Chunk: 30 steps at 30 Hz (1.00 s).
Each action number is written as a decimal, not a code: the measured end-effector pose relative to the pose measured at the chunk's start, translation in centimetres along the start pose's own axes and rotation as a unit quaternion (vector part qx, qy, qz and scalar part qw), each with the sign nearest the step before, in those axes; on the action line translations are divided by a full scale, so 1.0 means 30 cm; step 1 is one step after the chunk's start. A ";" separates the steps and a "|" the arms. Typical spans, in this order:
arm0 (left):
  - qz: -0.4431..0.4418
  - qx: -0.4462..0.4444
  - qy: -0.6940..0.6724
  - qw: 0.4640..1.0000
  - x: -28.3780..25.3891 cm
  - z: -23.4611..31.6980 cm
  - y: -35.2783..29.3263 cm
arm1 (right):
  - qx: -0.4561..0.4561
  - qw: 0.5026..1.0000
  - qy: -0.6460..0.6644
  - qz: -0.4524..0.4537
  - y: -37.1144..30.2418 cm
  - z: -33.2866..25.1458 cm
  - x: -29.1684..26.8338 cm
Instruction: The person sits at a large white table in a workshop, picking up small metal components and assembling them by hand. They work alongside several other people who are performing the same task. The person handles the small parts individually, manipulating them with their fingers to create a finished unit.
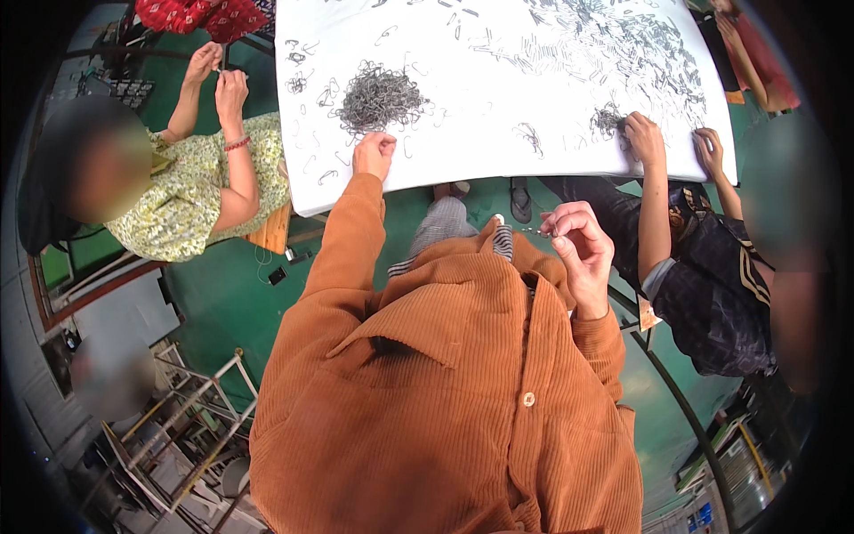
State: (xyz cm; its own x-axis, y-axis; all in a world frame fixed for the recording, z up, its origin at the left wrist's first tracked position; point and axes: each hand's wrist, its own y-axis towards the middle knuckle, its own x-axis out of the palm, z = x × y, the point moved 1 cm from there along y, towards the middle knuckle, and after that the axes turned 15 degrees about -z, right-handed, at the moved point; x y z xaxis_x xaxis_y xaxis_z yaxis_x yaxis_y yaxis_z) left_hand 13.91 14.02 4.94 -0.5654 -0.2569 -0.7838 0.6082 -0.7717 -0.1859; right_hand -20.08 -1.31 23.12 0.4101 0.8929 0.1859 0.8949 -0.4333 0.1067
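Observation:
My left hand (374,156) rests at the near edge of the white table, its fingers drawn together just below a heaped pile of small dark wire hooks (381,96). Whatever those fingertips hold, if anything, is too small to make out. Off the table's edge, in front of my chest, my right hand (585,258) pinches a short string of small dark metal pieces (536,232) between thumb and index finger. The pieces stick out to the left of the fingertips, and their exact kind is unclear.
On the white table (471,133), many thin dark pieces (614,53) lie spread at the far right. A smaller pile (608,120) sits beside a co-worker's hand (645,138). Another person at left holds both hands (218,76) raised. A metal frame (178,427) stands behind, lower left.

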 end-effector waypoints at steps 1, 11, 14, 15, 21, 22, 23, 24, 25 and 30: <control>-0.024 -0.032 -0.023 0.999 0.029 -0.003 -0.021 | 0.002 1.000 -0.011 -0.009 -0.005 0.007 -0.010; -0.009 0.064 0.071 0.995 0.121 0.282 0.305 | 0.010 1.000 -0.001 0.022 -0.003 0.024 0.004; -0.068 0.026 0.103 0.992 0.170 0.301 0.428 | 0.012 0.998 -0.006 0.067 0.012 0.028 0.006; -0.070 0.042 0.100 0.992 0.221 0.217 0.466 | 0.010 0.998 -0.012 0.066 0.023 0.020 0.012; -0.111 0.050 0.267 0.956 0.303 0.301 0.511 | -0.002 0.993 -0.036 0.117 0.030 0.016 0.036; -0.115 0.037 0.275 0.954 0.299 0.331 0.491 | -0.003 0.993 -0.046 0.112 0.031 0.024 0.040; -0.085 0.042 0.243 0.965 0.307 0.301 0.469 | -0.001 0.994 -0.046 0.100 0.043 0.020 0.052; -0.072 0.060 0.201 0.975 0.273 0.320 0.419 | 0.002 0.994 -0.049 0.098 0.048 0.022 0.056; -0.061 0.078 0.161 0.982 0.236 0.348 0.358 | 0.008 0.994 -0.052 0.092 0.058 0.027 0.057; -0.068 0.177 0.073 0.979 0.072 0.288 0.005 | 0.029 0.994 -0.082 0.069 0.091 0.008 0.047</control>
State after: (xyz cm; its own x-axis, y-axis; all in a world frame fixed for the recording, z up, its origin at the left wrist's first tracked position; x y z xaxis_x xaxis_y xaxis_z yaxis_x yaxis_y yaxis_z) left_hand 7.97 8.32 8.35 -0.5260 -0.0711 -0.8475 0.2865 -0.9531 -0.0978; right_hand -17.03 -1.20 23.45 0.5483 0.8356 0.0333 0.8350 -0.5492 0.0330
